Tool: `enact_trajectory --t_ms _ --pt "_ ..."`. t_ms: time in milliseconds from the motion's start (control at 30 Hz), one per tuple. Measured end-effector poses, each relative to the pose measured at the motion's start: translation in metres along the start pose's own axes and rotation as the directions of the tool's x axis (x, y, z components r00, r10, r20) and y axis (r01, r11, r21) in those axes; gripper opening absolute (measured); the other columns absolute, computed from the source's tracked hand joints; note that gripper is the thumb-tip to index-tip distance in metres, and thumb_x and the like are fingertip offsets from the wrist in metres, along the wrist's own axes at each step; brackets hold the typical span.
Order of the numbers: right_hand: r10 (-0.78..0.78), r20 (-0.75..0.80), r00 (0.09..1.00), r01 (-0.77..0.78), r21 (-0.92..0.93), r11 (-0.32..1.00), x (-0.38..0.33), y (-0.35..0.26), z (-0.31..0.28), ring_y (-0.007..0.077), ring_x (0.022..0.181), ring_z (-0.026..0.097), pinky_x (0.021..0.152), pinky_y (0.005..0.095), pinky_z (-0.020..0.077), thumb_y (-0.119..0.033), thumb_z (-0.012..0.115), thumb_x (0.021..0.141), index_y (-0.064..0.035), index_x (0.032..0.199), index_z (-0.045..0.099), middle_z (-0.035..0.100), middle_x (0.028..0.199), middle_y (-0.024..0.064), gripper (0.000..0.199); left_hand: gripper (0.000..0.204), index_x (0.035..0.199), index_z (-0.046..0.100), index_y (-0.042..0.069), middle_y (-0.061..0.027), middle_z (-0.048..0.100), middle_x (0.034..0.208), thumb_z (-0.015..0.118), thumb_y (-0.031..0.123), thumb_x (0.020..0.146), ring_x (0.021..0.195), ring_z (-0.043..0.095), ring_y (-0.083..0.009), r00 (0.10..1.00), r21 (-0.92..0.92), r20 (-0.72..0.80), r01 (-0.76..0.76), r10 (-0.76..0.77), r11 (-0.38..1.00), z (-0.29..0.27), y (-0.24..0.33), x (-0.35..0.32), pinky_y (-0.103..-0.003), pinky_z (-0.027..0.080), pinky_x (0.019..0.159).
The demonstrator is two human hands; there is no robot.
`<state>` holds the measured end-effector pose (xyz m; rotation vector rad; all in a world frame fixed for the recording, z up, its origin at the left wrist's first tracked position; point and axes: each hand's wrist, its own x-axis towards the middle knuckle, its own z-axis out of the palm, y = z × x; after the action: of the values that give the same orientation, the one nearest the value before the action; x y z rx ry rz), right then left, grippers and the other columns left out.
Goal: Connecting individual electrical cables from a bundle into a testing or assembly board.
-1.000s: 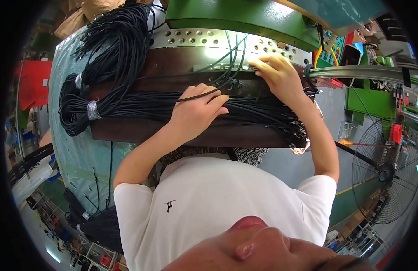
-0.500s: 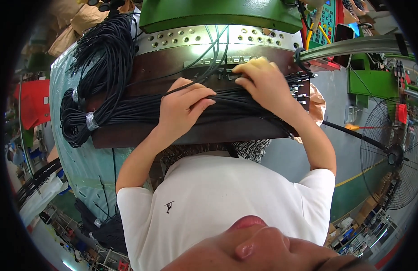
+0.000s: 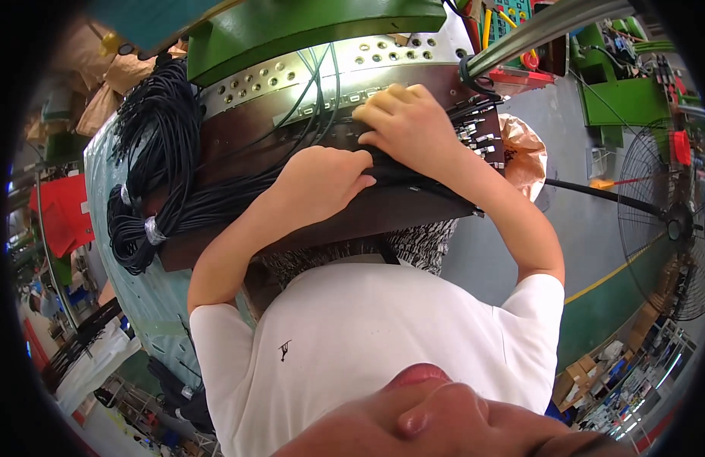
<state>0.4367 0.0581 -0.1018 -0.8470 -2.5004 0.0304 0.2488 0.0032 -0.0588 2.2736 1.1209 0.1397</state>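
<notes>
My left hand [image 3: 318, 186] lies over the bundle of thin black cables [image 3: 223, 199], its thumb and forefinger curled toward each other. What those fingers hold, if anything, is hidden. Farther up, my right hand [image 3: 410, 129] bends its fingers down at the metal strip [image 3: 333, 105] with small rectangular slots. Its fingertips hide whatever they grip. Several single cables run from the green machine's lit underside past the strip, just left of my right hand. Metal-tipped connectors [image 3: 478, 139] stick out at the bundle's right end.
The green machine head [image 3: 314, 34] overhangs a perforated metal plate [image 3: 253, 82]. A large cable coil [image 3: 158, 129] with silvery ties lies at the left of the brown work board [image 3: 352, 217]. A metal rail [image 3: 547, 29], brown paper bag [image 3: 524, 164] and black fan [image 3: 672, 221] stand right.
The view has turned, so the machine and board appear tilted and shifted left. My left hand has moved right along the bundle, closer to my right hand, which stays at the strip.
</notes>
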Motion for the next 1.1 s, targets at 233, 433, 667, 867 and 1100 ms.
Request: enact_trajectory --t_ms 233,433,667,867,1100 --pt "0.105 -0.193 0.975 -0.092 0.077 0.993 -0.023 0.029 -0.058 0.0210 0.080 0.058 0.072 0.0357 0.0456 -0.011 0.068 0.069 -0.0109 0.081 0.057 0.058 0.081 0.0019 0.016 0.020 0.091 0.061 0.005 -0.0143 0.063 0.076 0.057 0.025 0.088 0.075 0.061 -0.0346 0.995 -0.072 -0.095 -0.017 0.010 0.997 0.003 -0.001 -0.003 -0.044 0.047 0.065" --pt "0.664 -0.332 0.670 -0.635 0.206 0.744 -0.166 0.062 -0.133 0.0290 0.086 0.060 0.077 0.0362 0.0493 0.002 0.060 0.077 -0.0025 0.095 0.063 0.063 0.097 0.0118 0.019 0.036 0.095 0.064 0.002 -0.0083 0.061 0.064 0.054 0.036 0.091 0.060 0.059 -0.0204 0.903 -0.470 0.426 0.265 -0.047 0.842 -0.023 0.008 0.032 -0.033 0.046 0.059" --pt "0.790 -0.308 0.531 -0.776 0.198 0.599 -0.178 -0.015 -0.097 0.0191 0.087 0.061 0.075 0.0319 0.0489 -0.018 0.053 0.095 0.0019 0.104 0.063 0.064 0.100 0.0114 0.024 0.023 0.081 0.064 0.004 0.0007 0.058 0.063 0.061 0.026 0.089 0.052 0.050 -0.0062 0.810 -0.742 0.577 0.466 0.105 0.481 0.003 0.040 0.096 -0.022 0.040 0.048" --pt "0.898 0.034 0.439 -0.299 0.948 0.110 -0.098 -0.039 -0.068 0.0113 0.075 0.059 0.069 0.0238 0.0473 -0.032 0.055 0.095 0.0038 0.095 0.068 0.068 0.090 0.0075 0.038 0.016 0.091 0.061 0.001 -0.0005 0.060 0.069 0.058 0.016 0.092 0.055 0.048 -0.0038 0.967 -0.928 0.226 0.252 -0.120 0.275 0.029 0.063 0.031 -0.019 0.037 0.049" --pt "0.699 0.327 0.636 -0.517 0.853 0.071 -0.031 -0.051 -0.049 0.0066 0.070 0.058 0.066 0.0205 0.0461 -0.012 0.054 0.094 0.0043 0.089 0.067 0.066 0.078 0.0032 0.022 0.017 0.102 0.059 0.001 -0.0004 0.058 0.073 0.056 0.016 0.095 0.055 0.044 -0.0037 0.896 -0.998 -0.006 0.019 -0.445 0.052 0.059 0.049 -0.018 -0.018 0.037 0.050"
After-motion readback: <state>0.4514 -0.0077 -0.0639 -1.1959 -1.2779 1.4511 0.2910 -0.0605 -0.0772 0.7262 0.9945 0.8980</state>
